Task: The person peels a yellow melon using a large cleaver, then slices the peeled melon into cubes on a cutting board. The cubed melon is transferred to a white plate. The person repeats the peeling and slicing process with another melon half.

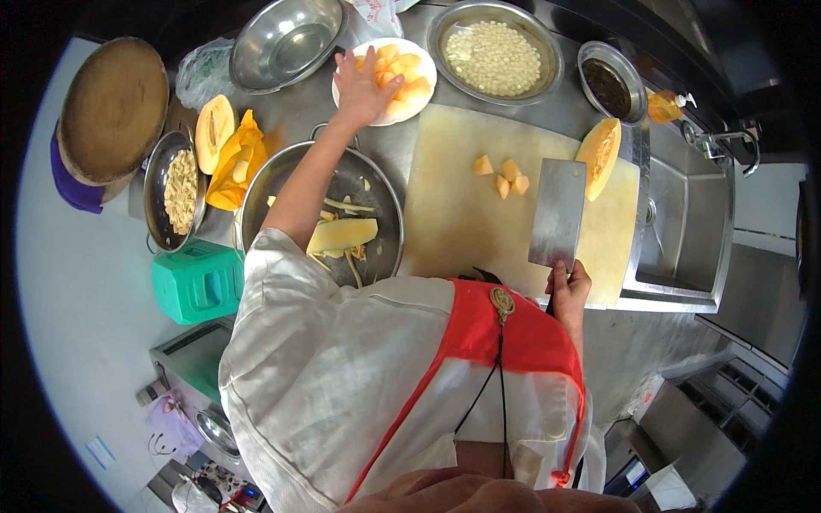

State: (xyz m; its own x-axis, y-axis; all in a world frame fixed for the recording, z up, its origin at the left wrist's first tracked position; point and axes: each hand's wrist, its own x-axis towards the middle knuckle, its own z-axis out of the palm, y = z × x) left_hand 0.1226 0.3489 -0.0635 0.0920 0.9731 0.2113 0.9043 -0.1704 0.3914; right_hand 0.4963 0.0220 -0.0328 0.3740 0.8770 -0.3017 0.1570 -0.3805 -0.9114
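Observation:
My left hand [364, 90] reaches over a white plate [429, 67] of orange melon chunks [405, 66]. Its fingers are spread above the fruit, and no piece shows in its grasp. My right hand [569, 290] grips the handle of a Chinese cleaver [555, 215], whose broad blade lies flat over the right part of a pale cutting board [458, 237]. Several small melon pieces [510, 169] sit on the board left of the blade. A seeded melon wedge [603, 154] rests at the board's upper right edge.
A large pan [391, 250] left of the board holds peels. Beyond are a steel basin [288, 45], a bowl of pale pieces in liquid [494, 58] and a bowl of dark liquid [606, 83]. Left stand a melon half [215, 131] and a pan [181, 192]. The sink [686, 224] is right.

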